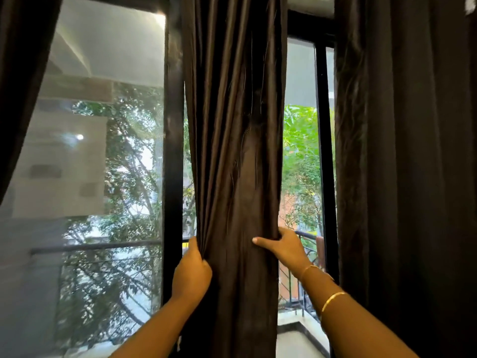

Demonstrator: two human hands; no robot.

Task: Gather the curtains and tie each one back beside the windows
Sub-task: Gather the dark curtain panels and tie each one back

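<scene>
A tall window with a black metal frame [173, 151] fills the whole view. Its wide left pane [103, 164] looks hazy, as if through a fine screen, and a pale overhang shows through the top of it. A narrower strip of glass shows further right.

A heavy, matte dark brown right curtain [413, 151] hangs straight down and covers the right third of the view. The glossy dark brown satin middle curtain [235, 125] hangs in front of the black frame's upright, between the two glass areas. It is drawn into a narrow column of deep vertical folds and no tie shows around it. A dark left curtain [23, 73] sweeps diagonally across the upper left corner, pulled toward the left side.

Outside stand leafy green trees [299, 151]. A grey metal balcony railing [103, 246] runs across the lower left pane, and a pale tiled balcony floor [296, 339] shows at the lower right of the middle curtain.

The left hand [192, 270] grips the middle curtain's left edge, its fingers curled round a bunch of folds. The right hand [284, 248] clasps the right edge at about the same height, with the thumb laid across the front of the cloth and the fingers wrapped out of sight behind it. Two thin gold bangles [333, 299] sit on the right forearm.
</scene>
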